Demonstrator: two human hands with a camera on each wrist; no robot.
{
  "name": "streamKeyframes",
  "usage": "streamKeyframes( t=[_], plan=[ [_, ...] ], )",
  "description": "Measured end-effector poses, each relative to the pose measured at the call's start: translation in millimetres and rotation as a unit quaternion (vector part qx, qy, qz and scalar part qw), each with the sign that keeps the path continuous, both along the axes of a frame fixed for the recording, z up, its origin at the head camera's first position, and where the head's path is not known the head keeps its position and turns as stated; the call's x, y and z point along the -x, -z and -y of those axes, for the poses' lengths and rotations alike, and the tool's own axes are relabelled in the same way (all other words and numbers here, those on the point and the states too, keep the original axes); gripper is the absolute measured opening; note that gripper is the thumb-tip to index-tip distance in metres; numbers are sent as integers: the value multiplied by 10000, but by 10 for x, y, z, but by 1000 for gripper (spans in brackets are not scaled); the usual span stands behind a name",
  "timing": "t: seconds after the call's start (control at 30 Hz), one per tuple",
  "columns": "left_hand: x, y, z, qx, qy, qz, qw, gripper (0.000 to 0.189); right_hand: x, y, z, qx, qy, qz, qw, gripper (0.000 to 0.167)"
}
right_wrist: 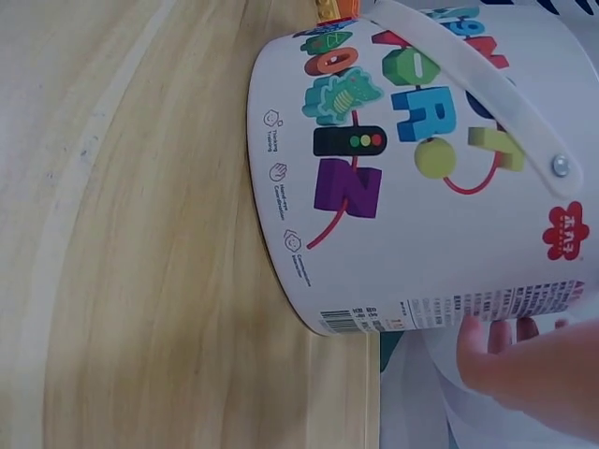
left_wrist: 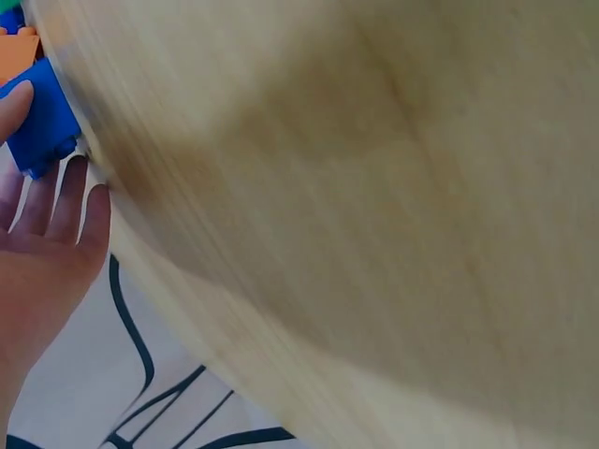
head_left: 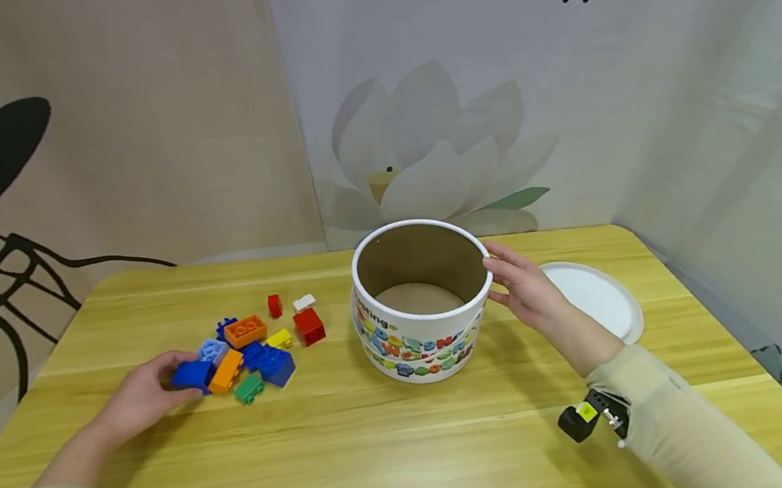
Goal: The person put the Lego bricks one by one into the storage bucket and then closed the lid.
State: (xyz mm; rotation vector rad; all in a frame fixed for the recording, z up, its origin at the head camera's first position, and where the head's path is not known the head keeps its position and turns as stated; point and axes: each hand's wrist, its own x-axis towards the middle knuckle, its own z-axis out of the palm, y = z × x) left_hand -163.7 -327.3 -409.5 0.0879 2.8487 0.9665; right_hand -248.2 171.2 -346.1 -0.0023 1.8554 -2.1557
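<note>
My left hand (head_left: pixel 144 395) pinches a blue toy brick (head_left: pixel 192 376) at the left side of a small brick pile. In the left wrist view the thumb lies on top of the blue brick and the fingers are beneath it. A round white bucket (head_left: pixel 418 350) with colourful printed letters stands open-topped at mid-table; its visible floor is bare. My right hand (head_left: pixel 530 290) rests against the bucket's right side, fingers spread near the rim. In the right wrist view, thumb and fingertips lie at the printed wall, beside the small text.
Bricks lie close to the left hand: an orange brick (head_left: pixel 225 371), a green brick (head_left: pixel 249 388), a larger blue brick (head_left: pixel 276 366) and a red brick (head_left: pixel 309 326), among several others. A round white lid (head_left: pixel 593 302) lies right of the bucket. A printed curtain (head_left: pixel 439 59) hangs behind the table.
</note>
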Motion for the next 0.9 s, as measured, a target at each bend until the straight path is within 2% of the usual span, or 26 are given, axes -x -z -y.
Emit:
streamKeyframes(
  t=[0.23, 0.4, 0.67, 0.9],
  plan=[
    [-18, 2, 46, -89, -94, -58, 9999, 52, 8, 13, 10, -84, 24, -16, 10000, 54],
    [-11, -44, 69, -217, -147, -81, 9996, 54, 12, 15, 21, -96, 79, -53, 9999, 53],
    [48, -220, 29, -295, -299, -140, 9990, 52, 16, 25, -5, -178, 143, -79, 9997, 52],
    [70, -386, -93, -375, -313, -88, 9988, 58, 27, 63, -23, -445, 43, -264, 9987, 53]
  ],
)
